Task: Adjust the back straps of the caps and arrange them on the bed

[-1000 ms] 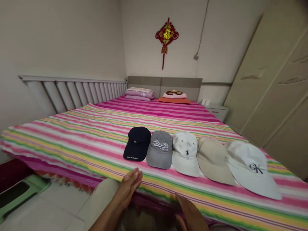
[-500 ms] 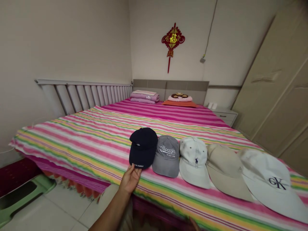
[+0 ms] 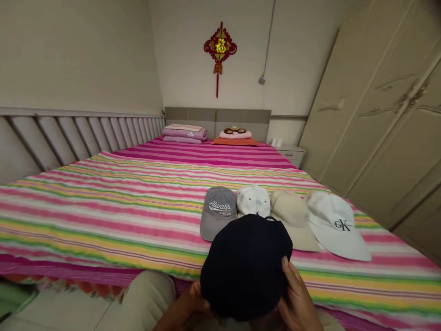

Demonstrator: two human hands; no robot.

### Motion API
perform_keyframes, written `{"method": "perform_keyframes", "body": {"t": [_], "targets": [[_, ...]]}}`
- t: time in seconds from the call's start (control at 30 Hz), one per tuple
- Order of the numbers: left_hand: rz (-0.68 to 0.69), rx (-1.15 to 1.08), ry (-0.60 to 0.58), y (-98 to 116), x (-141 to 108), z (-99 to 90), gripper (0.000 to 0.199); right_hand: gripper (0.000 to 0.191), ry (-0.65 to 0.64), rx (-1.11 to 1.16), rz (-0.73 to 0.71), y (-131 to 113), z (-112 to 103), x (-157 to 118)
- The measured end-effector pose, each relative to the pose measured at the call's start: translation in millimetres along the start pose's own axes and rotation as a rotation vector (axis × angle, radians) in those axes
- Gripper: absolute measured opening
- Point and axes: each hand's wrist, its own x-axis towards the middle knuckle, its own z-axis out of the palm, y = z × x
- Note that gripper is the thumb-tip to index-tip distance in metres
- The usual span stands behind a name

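Observation:
A dark navy baseball cap (image 3: 248,266) is held up in front of me, between both hands and above the bed's near edge. My left hand (image 3: 188,303) grips its lower left rim, fingers partly hidden under the cap. My right hand (image 3: 298,294) grasps the right side, fingertips on the fabric. Behind it on the striped sheet lie a grey cap (image 3: 217,214) with "Always" lettering, a white cap (image 3: 253,200) partly covered by the navy one, a beige cap (image 3: 292,216), and a white cap with CK letters (image 3: 339,225) at the right end.
The bed (image 3: 103,207) has a striped cover. Folded purple bedding (image 3: 186,133) and an orange and pink stack (image 3: 235,135) rest by the headboard (image 3: 241,120). A bedside cabinet (image 3: 291,154) and a wardrobe (image 3: 372,105) stand at the right. My knee (image 3: 148,294) is at the bed's edge.
The navy cap has come off the bed at the row's left end and towards me. My right hand has risen into view and taken hold of it too. The view has shifted right.

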Motion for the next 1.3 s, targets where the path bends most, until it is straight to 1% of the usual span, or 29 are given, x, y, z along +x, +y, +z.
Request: {"method": "perform_keyframes", "body": {"t": [0.07,0.1,0.2,0.27,0.33,0.43,0.53,0.63,0.73,0.8,0.87,0.97,1.07,1.13,1.23,1.3], "targets": [[-0.05,-0.111,-0.231,9,4,-2.4,0.037,0.043,-0.032,0.042,-0.01,-5,0,-8],[-0.067,-0.131,-0.321,15,6,-3.3,0.036,0.043,-0.057,0.041,-0.016,-6,0,-12],[-0.039,-0.106,-0.511,35,13,2.3,0.038,0.041,-0.117,-0.021,-0.023,-4,-1,-21],[-0.006,-0.086,-0.626,45,17,14.1,0.033,0.036,-0.123,-0.075,-0.045,-2,-4,-23],[0.005,-0.15,-0.677,52,19,28.9,0.029,0.033,-0.124,-0.137,-0.079,-3,-11,-22],[-0.023,-0.314,-0.676,56,21,47.0,0.023,0.032,-0.132,-0.22,-0.134,-6,-26,-18],[-0.046,-0.415,-0.662,58,21,53.9,0.023,0.033,-0.173,-0.298,-0.159,-12,-40,-19],[-0.055,-0.413,-0.652,63,20,54.0,0.02,0.034,-0.296,-0.417,-0.112,-18,-50,-25],[-0.045,-0.346,-0.64,69,16,56.5,0.017,0.048,-0.443,-0.447,-0.042,-20,-51,-31],[-0.044,-0.309,-0.632,73,13,61.4,0.022,0.061,-0.503,-0.427,0.01,-21,-46,-34],[-0.055,-0.285,-0.641,75,9,67.8,0.026,0.064,-0.513,-0.451,0.027,-23,-38,-34],[-0.054,-0.257,-0.618,77,6,75.8,0.019,0.057,-0.529,-0.56,-0.005,-28,-21,-29],[-0.033,-0.182,-0.572,77,4,78.1,0.014,0.042,-0.517,-0.634,-0.015,-32,-2,-26],[-0.033,-0.105,-0.538,78,3,76.8,0.017,0.034,-0.491,-0.657,-0.028,-32,8,-27],[-0.041,0.034,-0.489,85,-1,73.8,0.025,0.032,-0.482,-0.666,-0.039,-31,18,-29],[-0.028,0.147,-0.495,93,-5,72.8,0.026,0.031,-0.482,-0.664,-0.043,-31,20,-30]]}}
